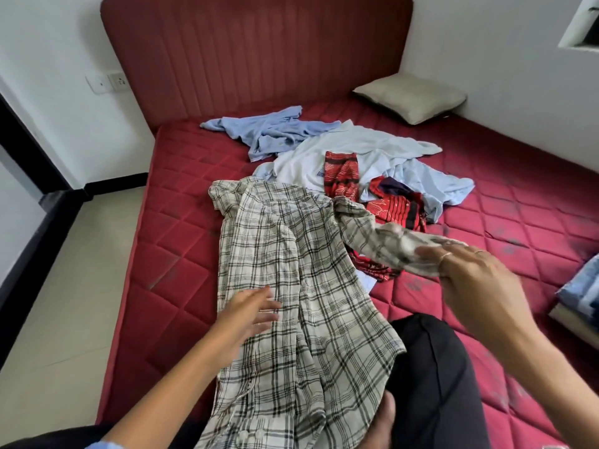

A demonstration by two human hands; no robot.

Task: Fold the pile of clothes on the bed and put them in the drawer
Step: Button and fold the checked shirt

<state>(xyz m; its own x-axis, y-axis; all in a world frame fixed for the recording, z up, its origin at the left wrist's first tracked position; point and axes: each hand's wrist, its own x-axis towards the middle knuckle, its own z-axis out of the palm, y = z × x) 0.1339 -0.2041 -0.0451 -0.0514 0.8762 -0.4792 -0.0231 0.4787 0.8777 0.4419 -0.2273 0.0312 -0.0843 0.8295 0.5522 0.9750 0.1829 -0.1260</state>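
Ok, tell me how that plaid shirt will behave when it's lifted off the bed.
The plaid shirt looks thin and creased, so it will likely flop and sag. Its sleeve droops from the right hand, suggesting it's light. The left hand flattens it easily, so folds may hold.

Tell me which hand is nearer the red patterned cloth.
Right. The right hand holds the plaid shirt's sleeve just beside the red patterned cloth. The left hand rests flat on the shirt body, farther away.
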